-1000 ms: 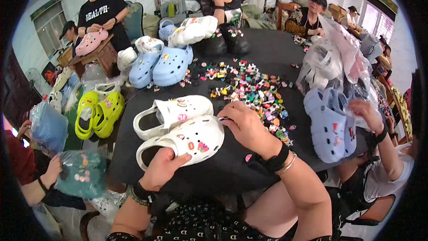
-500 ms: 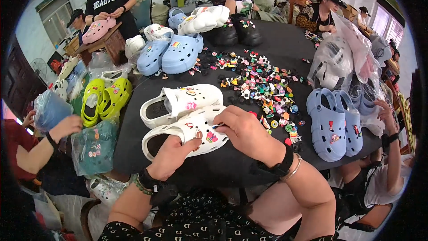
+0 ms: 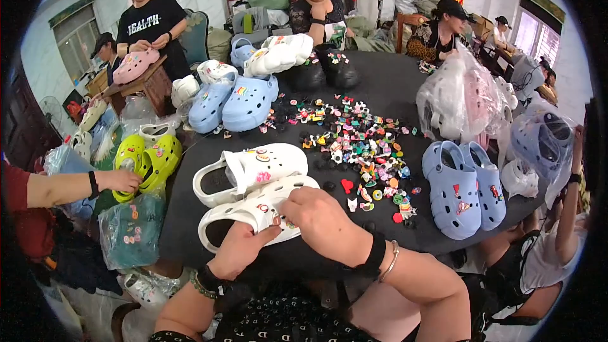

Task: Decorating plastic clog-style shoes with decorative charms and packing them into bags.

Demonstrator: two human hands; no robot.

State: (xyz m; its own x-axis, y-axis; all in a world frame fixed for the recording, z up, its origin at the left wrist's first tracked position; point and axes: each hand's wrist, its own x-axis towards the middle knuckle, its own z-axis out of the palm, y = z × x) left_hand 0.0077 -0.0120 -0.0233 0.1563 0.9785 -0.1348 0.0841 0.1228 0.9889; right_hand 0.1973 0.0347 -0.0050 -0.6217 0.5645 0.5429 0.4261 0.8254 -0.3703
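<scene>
Head view: the near white clog (image 3: 253, 215) lies on the black table (image 3: 386, 79) at 6 o'clock, close to the front edge. The left hand (image 3: 237, 250) grips its side from 7 o'clock, thumb on the upper. The right hand (image 3: 326, 221) covers the toe from 4 o'clock, fingers curled closed on it. A second white clog (image 3: 250, 171) lies just beside at 12 o'clock. Loose coloured charms (image 3: 354, 142) spread at 1 o'clock. Clear bags (image 3: 459, 98) at 2 o'clock hold pale clogs.
</scene>
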